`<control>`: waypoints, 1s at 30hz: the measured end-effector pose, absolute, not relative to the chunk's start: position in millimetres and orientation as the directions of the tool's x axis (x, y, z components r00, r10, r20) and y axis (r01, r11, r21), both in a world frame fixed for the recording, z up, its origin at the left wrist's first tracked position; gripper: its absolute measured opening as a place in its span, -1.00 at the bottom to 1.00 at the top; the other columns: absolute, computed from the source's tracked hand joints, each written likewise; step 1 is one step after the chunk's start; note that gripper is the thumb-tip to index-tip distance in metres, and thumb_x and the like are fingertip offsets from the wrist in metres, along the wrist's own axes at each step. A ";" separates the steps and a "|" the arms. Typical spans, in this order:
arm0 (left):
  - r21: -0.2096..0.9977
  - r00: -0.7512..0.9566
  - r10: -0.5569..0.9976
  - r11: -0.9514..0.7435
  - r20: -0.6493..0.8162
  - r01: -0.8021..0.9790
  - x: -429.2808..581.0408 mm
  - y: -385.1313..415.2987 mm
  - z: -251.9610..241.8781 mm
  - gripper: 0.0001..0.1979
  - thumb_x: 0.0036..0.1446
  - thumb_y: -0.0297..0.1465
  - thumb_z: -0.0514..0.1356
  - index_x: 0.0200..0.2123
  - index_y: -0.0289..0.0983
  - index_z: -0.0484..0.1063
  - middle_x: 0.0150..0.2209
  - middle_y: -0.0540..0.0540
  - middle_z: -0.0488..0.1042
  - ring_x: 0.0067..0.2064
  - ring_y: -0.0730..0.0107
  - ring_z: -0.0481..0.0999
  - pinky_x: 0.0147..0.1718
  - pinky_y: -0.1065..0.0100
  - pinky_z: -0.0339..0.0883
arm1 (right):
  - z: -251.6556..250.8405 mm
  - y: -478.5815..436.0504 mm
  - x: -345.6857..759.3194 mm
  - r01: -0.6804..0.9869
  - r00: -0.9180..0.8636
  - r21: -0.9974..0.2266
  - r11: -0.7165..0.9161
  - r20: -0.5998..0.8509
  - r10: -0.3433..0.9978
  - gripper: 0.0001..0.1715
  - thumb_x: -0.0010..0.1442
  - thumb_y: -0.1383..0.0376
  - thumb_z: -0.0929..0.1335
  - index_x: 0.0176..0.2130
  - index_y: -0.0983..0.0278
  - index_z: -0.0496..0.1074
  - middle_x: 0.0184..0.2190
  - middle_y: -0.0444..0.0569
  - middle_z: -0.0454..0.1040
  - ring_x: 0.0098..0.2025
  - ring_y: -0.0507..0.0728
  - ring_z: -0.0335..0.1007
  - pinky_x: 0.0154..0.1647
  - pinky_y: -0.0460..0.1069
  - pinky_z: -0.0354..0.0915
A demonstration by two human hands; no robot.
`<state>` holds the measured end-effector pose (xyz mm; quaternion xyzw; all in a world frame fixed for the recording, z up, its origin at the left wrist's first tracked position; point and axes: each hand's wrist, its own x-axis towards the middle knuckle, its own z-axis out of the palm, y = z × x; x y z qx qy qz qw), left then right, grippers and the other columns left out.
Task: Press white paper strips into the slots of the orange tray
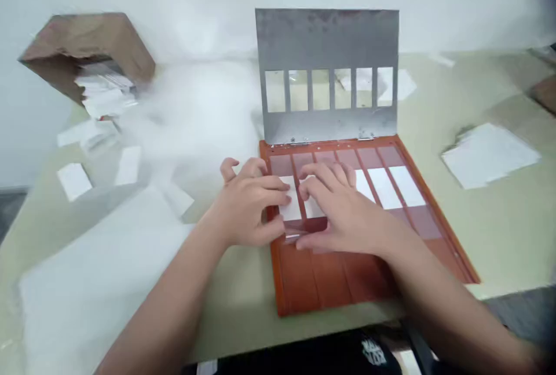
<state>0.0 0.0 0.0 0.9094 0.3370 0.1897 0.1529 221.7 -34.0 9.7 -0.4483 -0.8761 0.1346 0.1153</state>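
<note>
A reddish-brown frame [299,282] with grooved channels lies on the table. Hinged to its far edge is a grey metal plate [328,39] with a row of rectangular windows, standing raised. White cards [384,188] sit side by side across the channels, over clear strips. At the leftmost card [290,206] is my left hand [249,204], fingertips on its surface and thumb near its lower corner. My right hand [343,207] arches over the neighbouring cards, its fingers and thumb apart, and hides part of them. Between my thumbs, a clear strip [295,236] catches light.
A brown cardboard box [136,56] lies on its side at the back left, white pieces spilling out. Loose white cards [75,181] and a large white sheet [99,270] are on the left. A pile of white sheets [489,155] lies at right.
</note>
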 end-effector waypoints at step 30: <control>0.436 0.695 0.653 -0.742 0.301 0.509 -0.7 7.1 -9.0 -0.65 0.00 0.02 0.33 -0.33 -0.12 0.58 -0.17 0.02 0.64 0.00 0.04 0.40 0.08 -0.08 -0.25 | 11.0 -23.2 221.5 0.733 -0.570 -0.310 0.606 0.207 0.795 -0.74 0.39 0.22 0.25 -0.25 0.21 0.49 0.05 0.00 0.51 0.11 0.25 0.27 0.09 0.22 0.01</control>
